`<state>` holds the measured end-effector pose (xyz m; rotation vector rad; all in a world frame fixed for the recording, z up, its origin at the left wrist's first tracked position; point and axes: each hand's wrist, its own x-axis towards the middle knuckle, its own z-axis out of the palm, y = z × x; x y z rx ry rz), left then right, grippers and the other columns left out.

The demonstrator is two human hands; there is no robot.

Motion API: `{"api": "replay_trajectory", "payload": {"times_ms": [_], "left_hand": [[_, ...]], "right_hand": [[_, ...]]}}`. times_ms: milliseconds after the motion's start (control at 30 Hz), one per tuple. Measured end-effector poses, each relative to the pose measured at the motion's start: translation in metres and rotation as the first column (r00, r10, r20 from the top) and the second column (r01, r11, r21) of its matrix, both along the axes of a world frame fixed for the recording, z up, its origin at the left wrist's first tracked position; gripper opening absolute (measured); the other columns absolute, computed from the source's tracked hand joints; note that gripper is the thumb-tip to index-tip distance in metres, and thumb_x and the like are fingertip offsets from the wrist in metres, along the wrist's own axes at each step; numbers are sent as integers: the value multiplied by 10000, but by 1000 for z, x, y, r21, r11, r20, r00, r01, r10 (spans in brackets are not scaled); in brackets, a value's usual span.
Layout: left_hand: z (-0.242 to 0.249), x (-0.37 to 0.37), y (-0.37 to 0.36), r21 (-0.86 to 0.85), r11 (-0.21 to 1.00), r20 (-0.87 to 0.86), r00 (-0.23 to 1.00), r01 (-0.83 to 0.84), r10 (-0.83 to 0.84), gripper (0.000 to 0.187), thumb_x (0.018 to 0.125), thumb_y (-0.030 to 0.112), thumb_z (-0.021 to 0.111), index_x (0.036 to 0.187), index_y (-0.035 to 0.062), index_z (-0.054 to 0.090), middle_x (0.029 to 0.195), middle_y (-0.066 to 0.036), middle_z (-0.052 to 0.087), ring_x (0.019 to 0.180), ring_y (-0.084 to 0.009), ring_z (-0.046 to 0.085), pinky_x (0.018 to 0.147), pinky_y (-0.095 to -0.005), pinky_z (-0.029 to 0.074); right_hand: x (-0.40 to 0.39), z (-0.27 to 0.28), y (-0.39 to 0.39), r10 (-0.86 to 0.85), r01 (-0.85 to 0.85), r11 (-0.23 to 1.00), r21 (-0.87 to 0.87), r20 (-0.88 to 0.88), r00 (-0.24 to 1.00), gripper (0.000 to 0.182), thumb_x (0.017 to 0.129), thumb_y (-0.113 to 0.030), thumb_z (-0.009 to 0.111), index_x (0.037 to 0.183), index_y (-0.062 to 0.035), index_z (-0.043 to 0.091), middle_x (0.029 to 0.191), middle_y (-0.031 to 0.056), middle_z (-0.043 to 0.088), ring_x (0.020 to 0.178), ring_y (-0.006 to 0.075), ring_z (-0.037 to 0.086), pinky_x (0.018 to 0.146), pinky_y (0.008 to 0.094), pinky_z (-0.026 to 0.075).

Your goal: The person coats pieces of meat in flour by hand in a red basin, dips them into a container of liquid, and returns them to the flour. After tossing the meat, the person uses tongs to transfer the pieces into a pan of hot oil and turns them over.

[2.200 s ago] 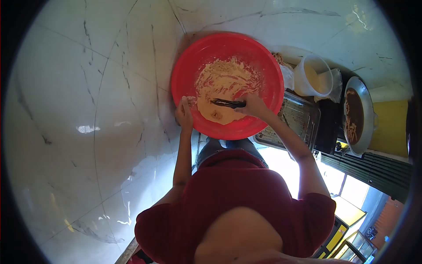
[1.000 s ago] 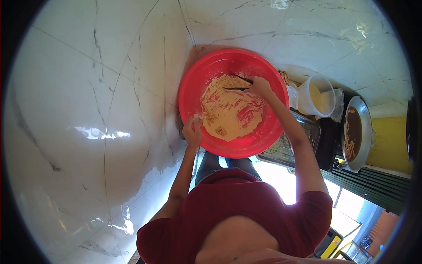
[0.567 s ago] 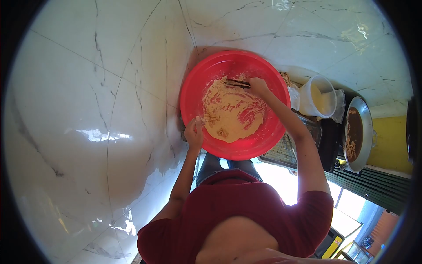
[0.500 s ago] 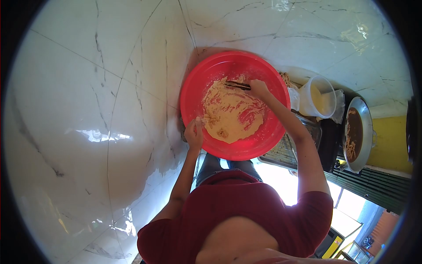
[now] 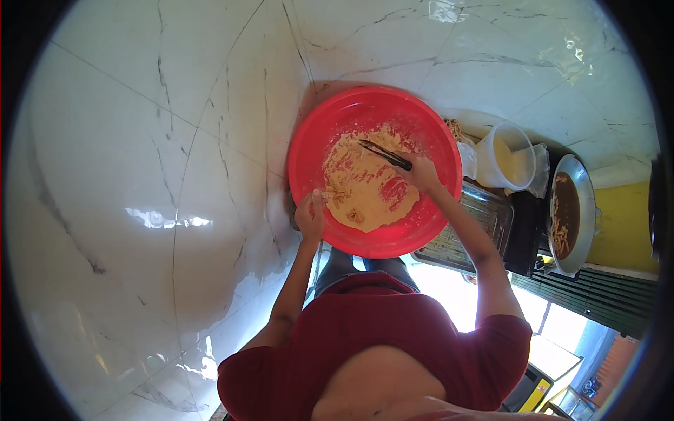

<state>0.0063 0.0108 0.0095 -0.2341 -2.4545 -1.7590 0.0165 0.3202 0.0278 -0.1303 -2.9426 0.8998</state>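
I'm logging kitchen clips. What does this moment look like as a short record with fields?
left hand: left hand grips the near rim of the red basin
right hand: right hand holds dark tongs over the batter
basin contents: pale batter smeared across the bottom
beside basin: metal tray, white plastic tub, round pan with dark food
surface: white marble counter

Beside the left hand (image 5: 309,216), a bright red basin (image 5: 316,140) holds pale beige batter (image 5: 365,203); the right hand (image 5: 423,172) grips black tongs (image 5: 385,155); white, grey-veined marble (image 5: 140,175) lies beyond.
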Motion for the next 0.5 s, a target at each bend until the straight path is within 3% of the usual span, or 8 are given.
{"api": "replay_trajectory", "payload": {"times_ms": [100, 267, 367, 500], "left_hand": [[0, 0, -1, -61, 998, -47, 999, -9, 6, 392, 1012, 251, 446, 804, -23, 634, 714, -81, 640, 655, -133, 582, 629, -277, 453], [-7, -3, -1, 3, 1000, -9, 1000, 9, -9, 393, 1015, 249, 439, 828, -28, 645, 743, -83, 653, 672, -129, 590, 630, -271, 462], [-10, -7, 0, 9, 1000, -8, 1000, -2, 2, 399, 1011, 267, 438, 826, -14, 652, 744, -90, 661, 678, -166, 612, 648, -295, 472], [1, -9, 6, -12, 1000, 14, 1000, 15, -15, 407, 1009, 287, 438, 844, -7, 667, 757, -102, 676, 684, -179, 629, 660, -301, 480]], "right_hand": [[14, 2, -1, -47, 47, 999, -27, 1, 999, 348, 783, -331, 721, 1058, -121, 679, 797, 131, 671, 740, 320, 657, 657, 414, 516], [39, 16, -1, -77, 80, 992, -95, 27, 997, 367, 766, -319, 750, 1062, -114, 680, 732, 122, 661, 683, 303, 658, 629, 389, 508], [52, 39, -1, -116, 133, 972, -196, 97, 989, 369, 763, -298, 728, 1084, -126, 672, 829, 122, 681, 780, 304, 663, 684, 404, 521], [74, 57, 13, -78, 80, 988, -135, 22, 997, 375, 767, -290, 729, 1098, -123, 671, 858, 122, 684, 775, 300, 664, 687, 395, 522]]}}
